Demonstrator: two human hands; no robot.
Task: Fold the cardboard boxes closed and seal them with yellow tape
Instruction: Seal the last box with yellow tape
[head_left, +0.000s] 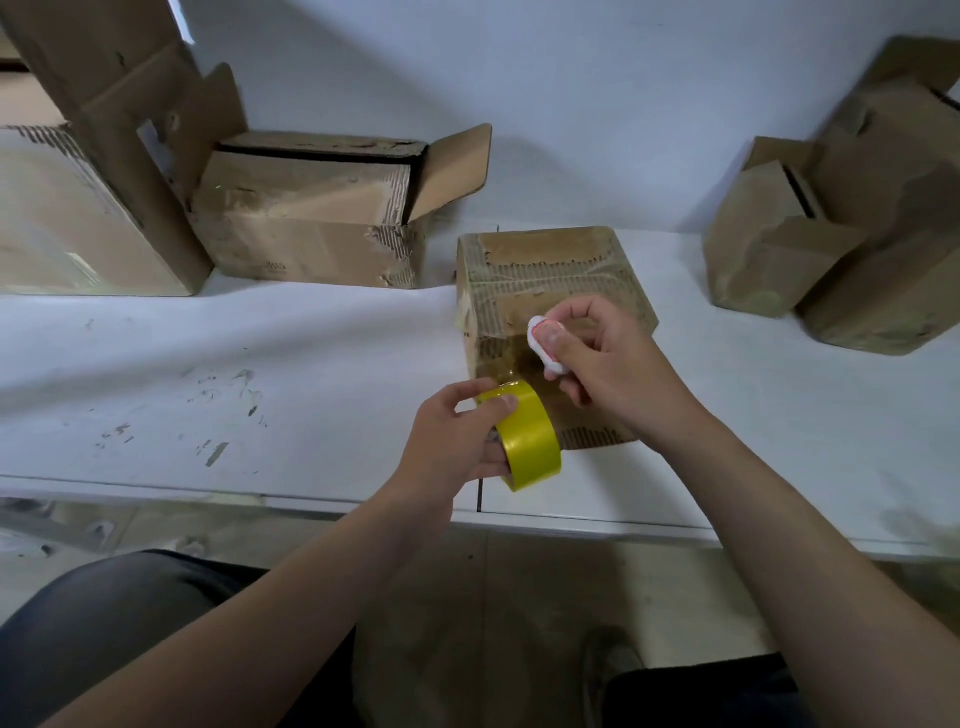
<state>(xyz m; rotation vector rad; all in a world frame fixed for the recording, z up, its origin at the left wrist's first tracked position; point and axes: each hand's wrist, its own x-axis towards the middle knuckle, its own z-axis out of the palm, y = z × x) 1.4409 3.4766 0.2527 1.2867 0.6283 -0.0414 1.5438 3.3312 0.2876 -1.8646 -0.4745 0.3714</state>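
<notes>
A: What's the setting?

B: A white desk (260, 338) against a pale wall, with grey scuff marks (218, 415) at about 9 o'clock. The tiled floor and a dark-trousered knee show below the near edge.

A: And the box being sealed?

B: The closed cardboard box (550, 280) sits on the desk just right of centre, towards 1 o'clock. Its flaps are down. The surface is worn, the top paper torn away in strips so the corrugation shows. A glossy yellowish strip lies on its near face, just above the yellow tape roll (530, 436).

A: The hands?

B: They are apart, each clamped on something. The left hand (457, 436) grips the roll, thumb across its outer band, at the box's near corner. The right hand (608, 364) is over the box and pinches a small white tool (543, 343) under the thumb.

A: What else is around?

B: At 10 o'clock there is an open box (311, 228) with one flap up. Beside it at 9 to 10 o'clock stands a larger box (78, 208). At 2 o'clock are two crumpled boxes (831, 234). None of them blocks the hands.

A: Any writing?

B: There is a red mark on the white tool, but it is too small to read.
</notes>
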